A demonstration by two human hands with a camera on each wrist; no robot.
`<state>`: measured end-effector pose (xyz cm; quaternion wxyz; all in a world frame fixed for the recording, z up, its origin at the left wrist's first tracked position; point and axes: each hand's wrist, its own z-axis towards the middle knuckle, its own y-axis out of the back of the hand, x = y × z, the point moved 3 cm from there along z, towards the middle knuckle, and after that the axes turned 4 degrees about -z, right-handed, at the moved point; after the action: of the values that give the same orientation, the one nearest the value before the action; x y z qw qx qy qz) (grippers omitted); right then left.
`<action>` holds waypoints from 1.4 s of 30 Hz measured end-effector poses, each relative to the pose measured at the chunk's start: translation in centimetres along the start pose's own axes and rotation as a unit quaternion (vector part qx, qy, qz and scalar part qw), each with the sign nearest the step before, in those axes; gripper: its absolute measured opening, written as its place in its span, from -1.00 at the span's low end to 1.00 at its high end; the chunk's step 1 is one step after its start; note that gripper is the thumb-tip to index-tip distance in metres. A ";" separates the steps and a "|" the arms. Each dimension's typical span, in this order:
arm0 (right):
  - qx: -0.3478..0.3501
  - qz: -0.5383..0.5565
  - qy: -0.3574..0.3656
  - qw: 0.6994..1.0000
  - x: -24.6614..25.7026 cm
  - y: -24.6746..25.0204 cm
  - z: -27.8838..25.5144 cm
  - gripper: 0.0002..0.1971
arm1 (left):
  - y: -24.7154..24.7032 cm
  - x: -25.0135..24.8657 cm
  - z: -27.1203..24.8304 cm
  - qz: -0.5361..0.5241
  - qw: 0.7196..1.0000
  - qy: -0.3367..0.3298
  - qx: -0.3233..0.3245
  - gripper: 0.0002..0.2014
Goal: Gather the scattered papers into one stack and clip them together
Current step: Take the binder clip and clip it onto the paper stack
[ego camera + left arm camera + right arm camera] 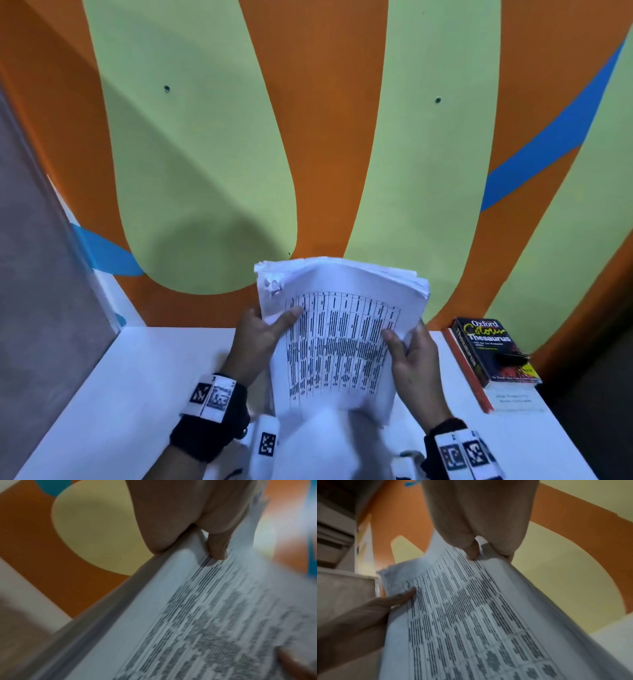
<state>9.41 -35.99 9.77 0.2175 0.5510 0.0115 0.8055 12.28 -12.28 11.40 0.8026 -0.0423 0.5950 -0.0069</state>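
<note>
wall [325, 137]: orange with pale green lobes and blue stripes, we see it right behind the desk
desk [144, 370]: white top, carries the books at our right
paper stack [339, 342]: thick sheaf with a printed table on top, we hold it raised off the desk, tilted up toward the wall; far edges fan unevenly, far-left corner crumpled; near end blurred
books: Oxford Colour Thesaurus [493, 349] lies on an orange-edged book [469, 373], far right of desk, well apart from the stack
left hand [260, 339]: grips the stack's left edge, thumb on the top sheet, fingers under
right hand [414, 359]: grips the right edge the same way, thumb on the print
black object [512, 359]: small and dark, on the thesaurus cover; we cannot tell what it is
</note>
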 end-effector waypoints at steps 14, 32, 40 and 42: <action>-0.010 -0.021 0.006 1.000 -2.0 0.6 -0.7 -0.85 | 0.5 -1.8 2.4 0.031 0.993 -0.114 0.021 -0.23; 0.168 -0.662 -0.059 0.728 -20.6 19.6 4.0 -0.25 | -1.8 -3.4 1.9 0.099 0.985 -0.130 -0.048 -0.40; 0.154 -0.609 -0.064 0.775 -21.2 19.3 4.0 -0.45 | -2.2 -3.8 1.9 0.101 0.985 -0.134 -0.046 -0.46; 0.152 -0.559 -0.087 0.811 -20.7 19.2 4.1 -0.49 | -2.3 -3.9 1.9 0.106 0.984 -0.136 -0.046 -0.43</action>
<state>12.72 -61.80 -1.95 0.5436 0.5432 0.4210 0.4818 13.04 -14.24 15.88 0.8695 -0.0168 0.4810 0.1112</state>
